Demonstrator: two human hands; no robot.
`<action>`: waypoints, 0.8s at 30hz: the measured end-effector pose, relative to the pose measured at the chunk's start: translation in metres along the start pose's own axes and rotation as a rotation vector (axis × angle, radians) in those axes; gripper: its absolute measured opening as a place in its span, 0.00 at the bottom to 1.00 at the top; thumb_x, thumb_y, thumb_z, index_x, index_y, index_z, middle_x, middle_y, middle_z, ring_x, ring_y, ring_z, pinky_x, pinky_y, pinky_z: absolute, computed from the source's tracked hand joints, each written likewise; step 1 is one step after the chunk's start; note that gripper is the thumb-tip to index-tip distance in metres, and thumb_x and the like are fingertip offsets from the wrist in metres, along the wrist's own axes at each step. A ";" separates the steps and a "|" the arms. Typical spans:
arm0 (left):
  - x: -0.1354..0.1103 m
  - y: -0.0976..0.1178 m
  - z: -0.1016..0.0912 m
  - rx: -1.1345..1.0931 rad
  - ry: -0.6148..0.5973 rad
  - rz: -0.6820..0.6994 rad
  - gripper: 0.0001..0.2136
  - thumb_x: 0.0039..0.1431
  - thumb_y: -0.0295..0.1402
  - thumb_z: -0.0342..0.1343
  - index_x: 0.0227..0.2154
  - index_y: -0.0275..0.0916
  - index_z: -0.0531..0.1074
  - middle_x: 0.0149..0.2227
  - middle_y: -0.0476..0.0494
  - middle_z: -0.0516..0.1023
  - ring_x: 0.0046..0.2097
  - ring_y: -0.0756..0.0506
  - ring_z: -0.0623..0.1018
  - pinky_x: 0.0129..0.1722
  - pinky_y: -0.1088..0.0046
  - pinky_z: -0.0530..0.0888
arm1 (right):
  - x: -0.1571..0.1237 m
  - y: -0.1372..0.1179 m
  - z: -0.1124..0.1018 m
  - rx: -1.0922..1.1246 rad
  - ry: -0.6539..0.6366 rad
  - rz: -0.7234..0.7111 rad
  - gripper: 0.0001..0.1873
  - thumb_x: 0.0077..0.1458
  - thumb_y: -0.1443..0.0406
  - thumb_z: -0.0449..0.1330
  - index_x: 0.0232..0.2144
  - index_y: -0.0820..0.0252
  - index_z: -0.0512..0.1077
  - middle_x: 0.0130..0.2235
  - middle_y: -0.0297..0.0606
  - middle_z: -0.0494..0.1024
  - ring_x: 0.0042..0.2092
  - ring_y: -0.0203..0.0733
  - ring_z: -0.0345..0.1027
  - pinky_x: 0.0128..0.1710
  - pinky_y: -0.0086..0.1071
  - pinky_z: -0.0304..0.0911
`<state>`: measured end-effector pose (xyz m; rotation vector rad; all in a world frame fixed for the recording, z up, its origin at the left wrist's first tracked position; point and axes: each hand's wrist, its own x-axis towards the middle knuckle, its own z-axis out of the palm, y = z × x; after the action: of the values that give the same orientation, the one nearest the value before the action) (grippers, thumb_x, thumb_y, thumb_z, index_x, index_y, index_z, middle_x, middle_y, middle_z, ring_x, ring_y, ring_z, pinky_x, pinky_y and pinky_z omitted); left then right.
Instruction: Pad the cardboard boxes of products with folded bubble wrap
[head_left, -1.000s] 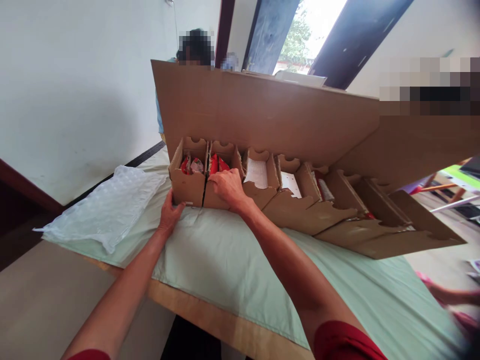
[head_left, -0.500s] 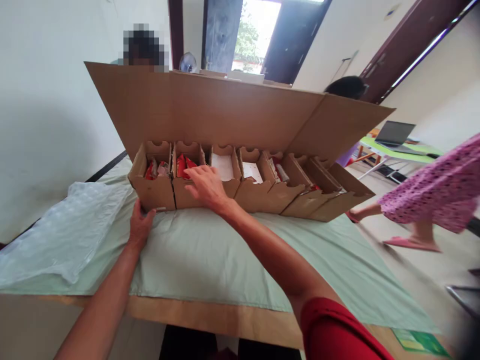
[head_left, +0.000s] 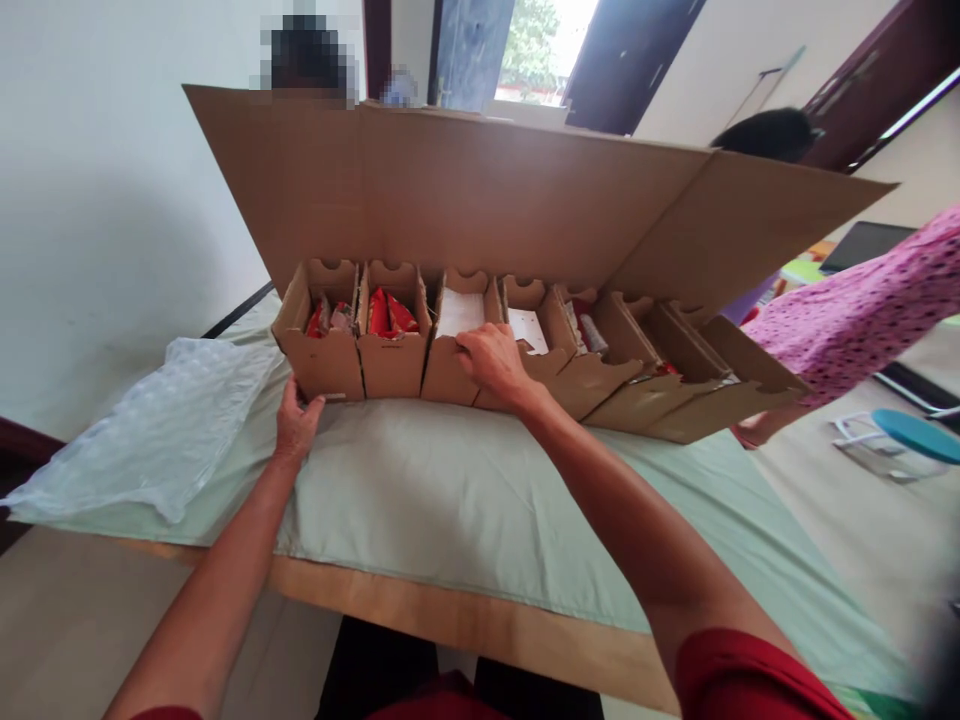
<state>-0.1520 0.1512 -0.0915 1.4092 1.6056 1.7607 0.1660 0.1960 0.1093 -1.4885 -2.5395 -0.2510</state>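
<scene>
A row of narrow cardboard boxes [head_left: 322,365] stands across the cloth. My left hand [head_left: 298,425] is at the lower left corner of the leftmost box, thumb in front and fingers along its side, partly hidden. With bent fingers, my right hand [head_left: 495,362] grips the top front edge of the third box [head_left: 442,375]. White sheet material [head_left: 461,312] lies inside that box. Red packets [head_left: 390,315] show in the second box, and a red and clear packet [head_left: 330,318] in the first. Behind the row a large cardboard panel [head_left: 487,195] rises, leaning back.
Bubble wrap [head_left: 150,430] lies left on the pale green cloth [head_left: 420,490], which covers a wooden table [head_left: 450,605]. Beyond the panel are two people's heads. At right, a person in pink patterned clothing [head_left: 847,310] stands near a blue stool [head_left: 919,435].
My right hand has moved right, from above the second box to the third box's front edge. My left hand stays at the corner. The view has shifted, and the person in pink has moved left.
</scene>
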 end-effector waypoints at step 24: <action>-0.005 0.002 -0.013 0.404 0.206 -0.034 0.25 0.48 0.40 0.57 0.50 0.41 0.72 0.49 0.42 0.79 0.48 0.33 0.79 0.56 0.42 0.74 | -0.157 -0.046 0.051 0.410 -0.033 -0.272 0.08 0.64 0.66 0.59 0.33 0.60 0.76 0.37 0.40 0.82 0.40 0.42 0.73 0.43 0.36 0.61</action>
<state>-0.1599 0.1401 -0.0898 1.3883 2.1779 1.6701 0.1974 0.0534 0.0191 -1.0063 -2.6072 0.2481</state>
